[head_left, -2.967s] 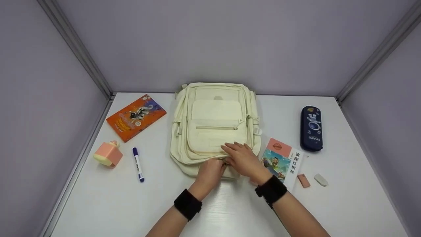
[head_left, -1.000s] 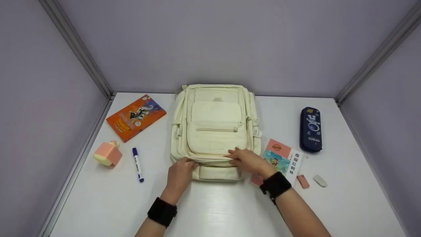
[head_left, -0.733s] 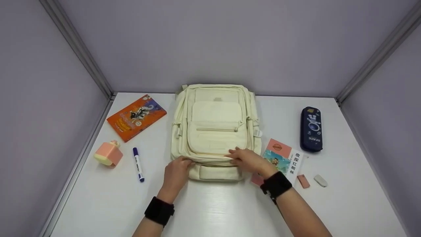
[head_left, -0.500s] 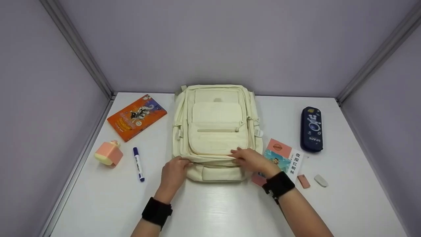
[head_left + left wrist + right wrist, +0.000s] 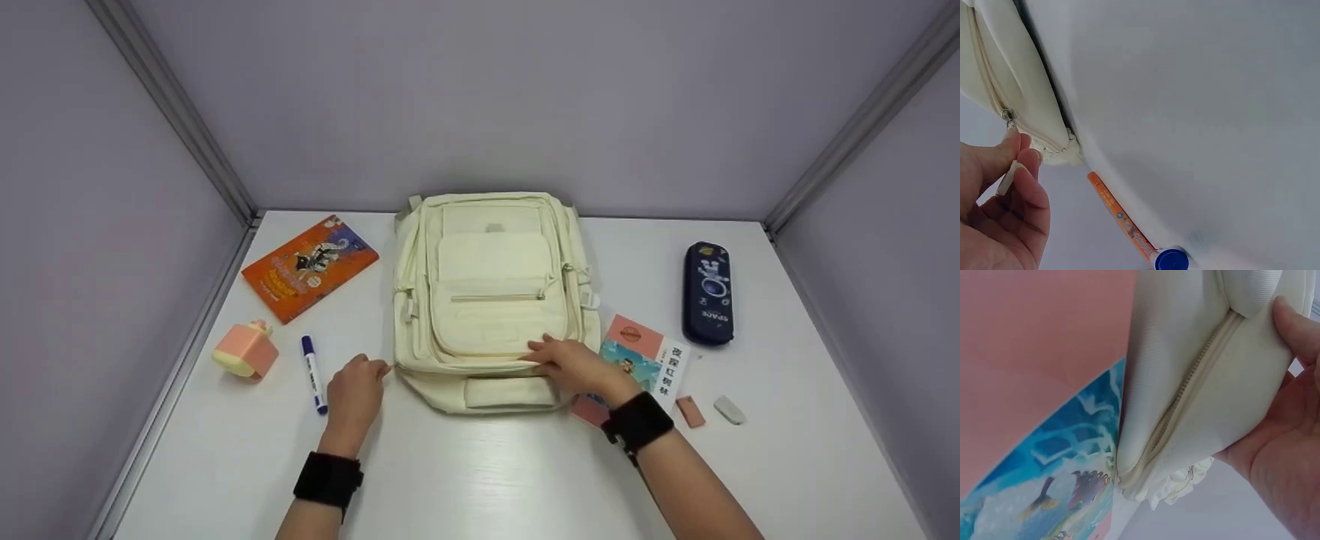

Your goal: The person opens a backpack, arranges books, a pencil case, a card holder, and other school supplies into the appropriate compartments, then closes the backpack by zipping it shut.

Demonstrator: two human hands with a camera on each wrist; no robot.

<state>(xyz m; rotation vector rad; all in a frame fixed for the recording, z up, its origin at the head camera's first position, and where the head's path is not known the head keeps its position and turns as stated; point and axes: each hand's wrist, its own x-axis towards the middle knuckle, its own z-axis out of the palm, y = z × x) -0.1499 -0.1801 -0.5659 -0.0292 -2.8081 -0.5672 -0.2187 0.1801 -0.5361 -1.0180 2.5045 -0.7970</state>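
Cream backpack (image 5: 495, 322) lies front-up on the tabletop (image 5: 480, 480), mid far edge toward ctr. L hand (image 5: 356, 394) has its grip pinching the zip pull (image 5: 1005, 183) by the bag's near-L corner; slider (image 5: 1008, 115) shows at the pull's end. R hand (image 5: 574, 367) grips the bag's fabric at its near-R corner, thumb vs. fingers.

Risks, my read: slider could jam at the corner curve if fabric's slack or gets caught in the teeth; pull could slip from the fingertips if tugged off-line. Hard tug w/ a weak R hold might swing the whole bag. Blue-capped marker (image 5: 315, 375), just beside L hand, could get knocked & roll toward the near edge. R forearm's over the Chinese-title paperback (image 5: 652, 352), so a sweep R could shove it into the pink eraser (image 5: 690, 411).
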